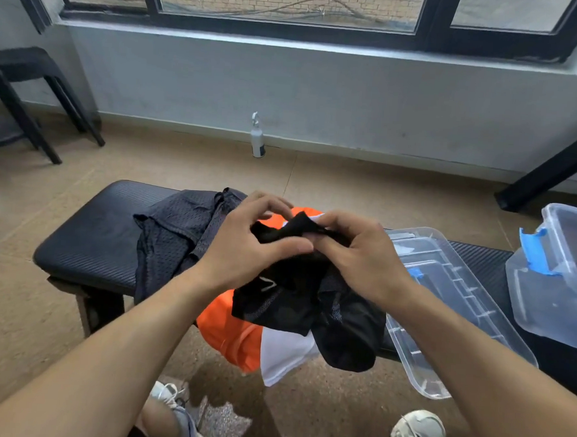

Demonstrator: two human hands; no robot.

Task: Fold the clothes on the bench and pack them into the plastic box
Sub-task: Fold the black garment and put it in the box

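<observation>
Black garment (309,299) hangs bunched above the padded bench (88,241), its long axis going down toward the person. Left hand (245,249) and right hand (362,259) both pinch its top edge with curled fingers. Orange-and-white shirt (234,332) lies under it (grey mesh garment (172,232) lies beside), with the clear lid (450,293) and plastic box (558,279) to the right, on a brown tiled floor (183,166).
</observation>
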